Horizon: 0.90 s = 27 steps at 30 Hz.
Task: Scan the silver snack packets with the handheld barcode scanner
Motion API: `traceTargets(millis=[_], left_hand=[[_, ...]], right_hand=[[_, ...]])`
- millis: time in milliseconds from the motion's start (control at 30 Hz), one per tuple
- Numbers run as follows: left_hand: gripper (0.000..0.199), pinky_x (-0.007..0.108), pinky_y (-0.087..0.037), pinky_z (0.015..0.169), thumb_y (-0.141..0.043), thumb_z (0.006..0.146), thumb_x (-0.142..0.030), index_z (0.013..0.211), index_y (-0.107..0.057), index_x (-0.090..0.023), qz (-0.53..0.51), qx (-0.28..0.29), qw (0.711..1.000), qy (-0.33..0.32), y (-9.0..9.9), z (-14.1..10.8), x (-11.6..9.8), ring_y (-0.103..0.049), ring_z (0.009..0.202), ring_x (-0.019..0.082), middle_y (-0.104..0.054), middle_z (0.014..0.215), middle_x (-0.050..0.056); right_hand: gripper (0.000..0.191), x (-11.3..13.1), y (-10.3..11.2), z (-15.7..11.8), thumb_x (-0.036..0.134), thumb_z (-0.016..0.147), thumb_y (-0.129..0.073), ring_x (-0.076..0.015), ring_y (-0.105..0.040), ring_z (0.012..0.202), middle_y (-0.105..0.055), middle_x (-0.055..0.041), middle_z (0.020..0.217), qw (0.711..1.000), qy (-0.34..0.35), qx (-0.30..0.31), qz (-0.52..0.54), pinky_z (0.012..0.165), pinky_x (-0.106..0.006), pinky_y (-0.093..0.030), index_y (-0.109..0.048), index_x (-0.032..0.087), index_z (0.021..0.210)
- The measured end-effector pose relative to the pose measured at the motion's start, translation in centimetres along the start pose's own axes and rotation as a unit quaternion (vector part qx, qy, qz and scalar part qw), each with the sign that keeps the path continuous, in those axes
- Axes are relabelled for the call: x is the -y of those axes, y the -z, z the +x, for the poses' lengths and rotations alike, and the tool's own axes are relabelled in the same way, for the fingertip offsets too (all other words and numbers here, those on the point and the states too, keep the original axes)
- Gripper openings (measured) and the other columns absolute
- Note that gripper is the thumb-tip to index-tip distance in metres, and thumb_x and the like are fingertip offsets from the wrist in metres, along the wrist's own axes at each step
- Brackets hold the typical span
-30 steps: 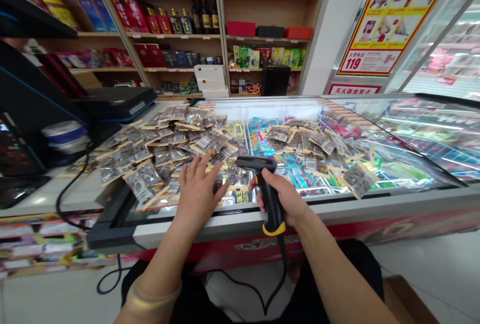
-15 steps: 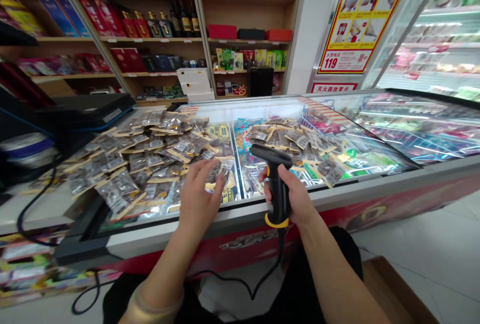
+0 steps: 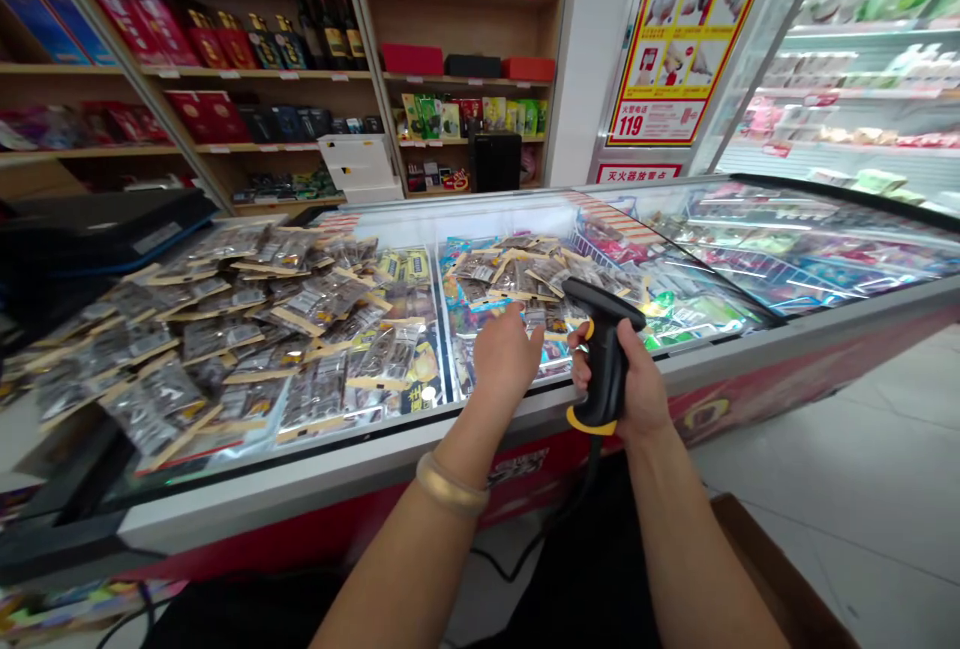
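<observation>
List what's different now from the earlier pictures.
The left hand has moved right, from the larger packet pile toward the smaller pile. The right hand and scanner also shifted right; the view swung right. Unchanged: the right hand's hold on the scanner.

The right hand (image 3: 643,389) covers part of the scanner (image 3: 606,354). The left hand (image 3: 505,357) hides its own palm; its fingertips are blurred. Print on the bags (image 3: 315,301) is too small to read. The top edge crops the poster (image 3: 686,54), the bottom edge the carton (image 3: 784,569). The cable (image 3: 514,569) passes out of sight behind the left arm (image 3: 420,549).
</observation>
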<state>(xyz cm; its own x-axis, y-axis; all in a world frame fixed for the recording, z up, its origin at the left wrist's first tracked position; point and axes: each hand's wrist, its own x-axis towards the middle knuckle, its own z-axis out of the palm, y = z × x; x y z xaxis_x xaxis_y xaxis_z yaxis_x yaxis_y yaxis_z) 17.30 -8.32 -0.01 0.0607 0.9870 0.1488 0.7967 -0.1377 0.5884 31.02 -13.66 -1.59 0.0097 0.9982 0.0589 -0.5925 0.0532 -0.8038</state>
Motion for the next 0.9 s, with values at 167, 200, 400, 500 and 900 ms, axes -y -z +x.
traceTargets(millis=[167,200,400,500,900], left_hand=[[0.038,0.041,-0.053,0.088,-0.059,0.083,-0.023,0.119,-0.066,-0.015,-0.134,-0.04,0.989,0.046,0.0,0.5,0.8,-0.067,0.092,0.026,-0.072,0.098,0.01],[0.035,0.038,-0.055,0.081,-0.057,0.082,-0.021,0.115,-0.068,-0.014,-0.191,-0.049,0.978,0.067,0.0,0.6,1.0,-0.067,0.085,0.023,-0.071,0.095,0.009],[0.032,0.027,-0.053,0.045,-0.045,0.082,-0.021,0.098,-0.071,-0.012,-0.437,-0.053,0.883,0.165,0.7,0.5,2.2,-0.057,0.052,0.012,-0.064,0.078,0.004],[0.032,0.026,-0.053,0.045,-0.049,0.079,-0.02,0.099,-0.073,-0.014,-0.418,-0.054,0.896,0.142,1.4,-0.7,3.6,-0.059,0.051,0.012,-0.066,0.08,0.004],[0.037,0.025,-0.057,0.066,-0.066,0.072,-0.033,0.102,-0.075,-0.014,-0.28,-0.212,0.936,0.016,5.9,-5.2,9.6,-0.064,0.082,0.016,-0.064,0.086,0.006]], right_hand=[[0.044,0.0,-0.1,0.1,0.062,0.076,-0.069,-0.0059,-0.049,0.049,-0.062,0.0001,0.078,1.0,-0.009,0.006,0.008,0.044,-0.019,-0.045,-0.064,0.019,0.085],[0.045,0.0,-0.1,0.1,0.062,0.075,-0.071,-0.0054,-0.049,0.049,-0.063,0.0003,0.078,1.0,-0.011,0.002,0.015,0.044,-0.018,-0.045,-0.065,0.019,0.084],[0.046,-0.4,-0.1,0.0,0.062,0.072,-0.074,-0.0058,-0.05,0.048,-0.064,-0.0001,0.079,1.0,0.0,-0.002,0.022,0.044,-0.019,-0.046,-0.066,0.018,0.084],[0.047,-0.5,0.0,0.1,0.061,0.071,-0.075,-0.0057,-0.05,0.048,-0.064,-0.0002,0.08,1.0,0.001,-0.001,0.018,0.043,-0.019,-0.046,-0.066,0.017,0.085],[0.043,-2.9,-3.8,-0.3,0.059,0.079,-0.067,-0.0056,-0.051,0.047,-0.063,-0.0009,0.078,0.994,-0.041,0.09,0.038,0.042,-0.018,-0.044,-0.066,0.017,0.087]])
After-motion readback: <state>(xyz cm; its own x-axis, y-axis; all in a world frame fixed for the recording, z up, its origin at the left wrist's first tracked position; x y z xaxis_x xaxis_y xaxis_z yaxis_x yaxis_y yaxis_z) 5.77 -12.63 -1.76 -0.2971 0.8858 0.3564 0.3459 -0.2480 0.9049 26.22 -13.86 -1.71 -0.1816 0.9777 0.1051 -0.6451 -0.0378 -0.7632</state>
